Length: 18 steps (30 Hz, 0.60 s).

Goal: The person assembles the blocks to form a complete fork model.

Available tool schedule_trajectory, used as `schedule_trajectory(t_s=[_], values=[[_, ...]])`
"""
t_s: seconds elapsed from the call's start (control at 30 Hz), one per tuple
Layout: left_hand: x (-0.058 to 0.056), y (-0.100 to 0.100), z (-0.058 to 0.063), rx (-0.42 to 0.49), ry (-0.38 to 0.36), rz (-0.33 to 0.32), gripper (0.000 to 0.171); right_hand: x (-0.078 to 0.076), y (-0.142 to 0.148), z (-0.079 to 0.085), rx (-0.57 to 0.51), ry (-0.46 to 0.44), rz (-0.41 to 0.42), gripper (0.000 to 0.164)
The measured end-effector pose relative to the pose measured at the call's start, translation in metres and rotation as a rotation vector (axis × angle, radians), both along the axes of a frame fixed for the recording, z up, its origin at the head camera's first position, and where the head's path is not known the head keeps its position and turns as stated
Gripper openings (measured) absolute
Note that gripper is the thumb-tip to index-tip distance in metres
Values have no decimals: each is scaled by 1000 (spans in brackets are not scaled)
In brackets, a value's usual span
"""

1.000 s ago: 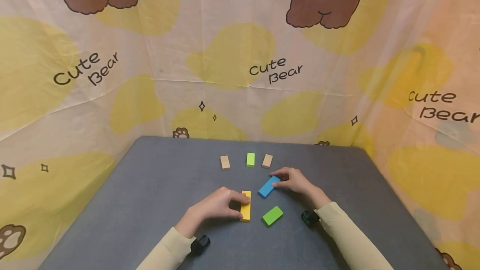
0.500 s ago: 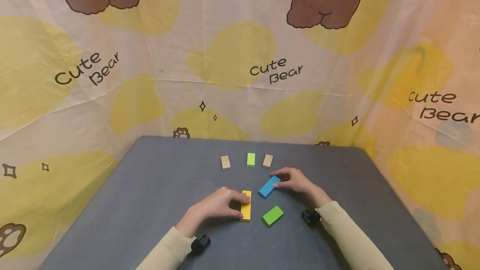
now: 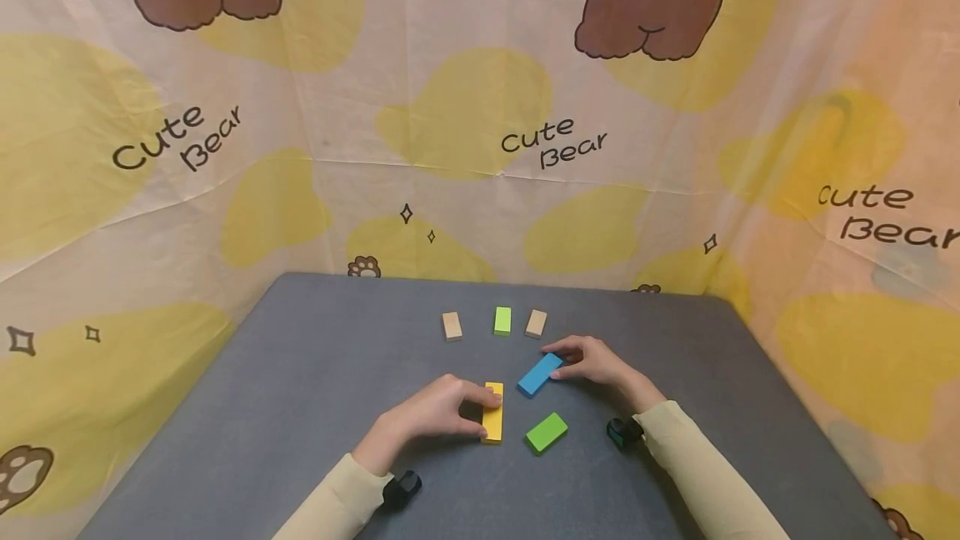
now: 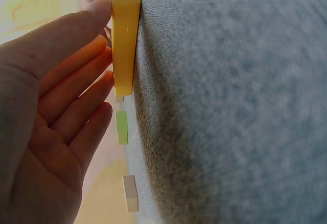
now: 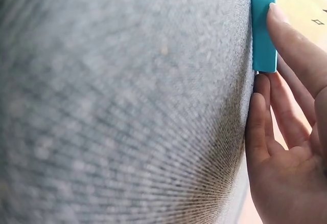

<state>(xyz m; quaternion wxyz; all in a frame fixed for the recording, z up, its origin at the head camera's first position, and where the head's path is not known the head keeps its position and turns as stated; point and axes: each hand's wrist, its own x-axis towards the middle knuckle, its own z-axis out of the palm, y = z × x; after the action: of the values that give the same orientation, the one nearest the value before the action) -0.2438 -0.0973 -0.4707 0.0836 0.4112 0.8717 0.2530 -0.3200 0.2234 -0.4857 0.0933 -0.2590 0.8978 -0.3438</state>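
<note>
A yellow block [image 3: 492,426] lies lengthwise on the grey table, and my left hand [image 3: 435,411] reaches over it from the left. In the left wrist view, the thumb and fingertips touch the upper side of the yellow block [image 4: 125,45], the fingers fairly straight. Farther right, a blue block [image 3: 538,376] lies at a slant on the table. My right hand [image 3: 596,361] holds its far end, thumb at the right side and fingers round the far corner. The right wrist view has the thumb against the blue block [image 5: 264,35]. Some right fingertips are hidden behind it.
A green block [image 3: 546,432] lies between the forearms, just right of the yellow one. Toward the back of the grey table [image 3: 337,340] stand a tan block [image 3: 452,326], a light green block [image 3: 502,321] and another tan block [image 3: 536,323]. A printed cloth surrounds the table.
</note>
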Motion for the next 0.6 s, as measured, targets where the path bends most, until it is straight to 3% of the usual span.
schedule_trajectory(t_s=[0.6], values=[[2,1,0,-11,-15,30,48,-3,2,-3,-43,-21,-12,39]])
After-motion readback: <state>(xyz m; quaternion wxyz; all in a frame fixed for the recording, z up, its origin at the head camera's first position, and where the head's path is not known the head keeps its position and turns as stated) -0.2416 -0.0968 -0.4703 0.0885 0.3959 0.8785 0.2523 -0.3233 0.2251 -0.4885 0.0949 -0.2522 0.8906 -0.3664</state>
